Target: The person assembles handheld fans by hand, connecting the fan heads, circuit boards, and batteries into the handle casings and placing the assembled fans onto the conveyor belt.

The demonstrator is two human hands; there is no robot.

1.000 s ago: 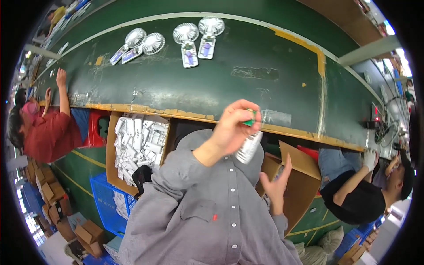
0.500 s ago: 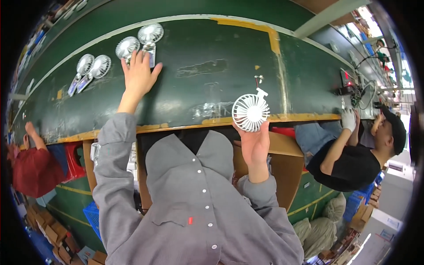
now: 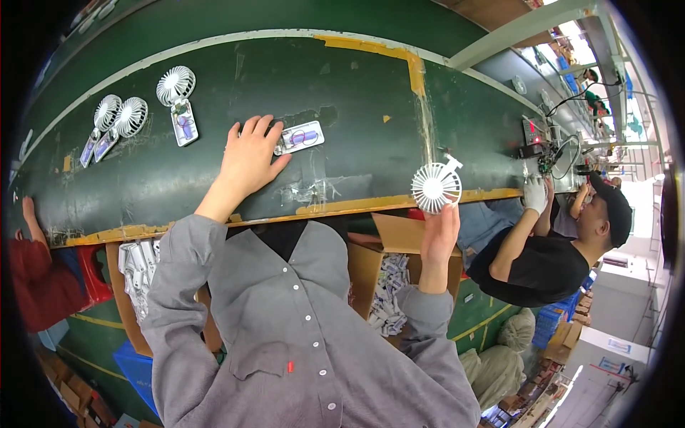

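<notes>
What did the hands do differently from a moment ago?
The left hand let go of the small white fan lying on its clear packet and slid rightward along the green belt, landing beside another flat clear packet. The right hand still holds up a round white handheld fan, as before.

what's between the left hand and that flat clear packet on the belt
Nothing visible. The left hand lies flat on the green belt, fingertips at the near end of the clear packet. The right hand holds a white fan apart.
</notes>
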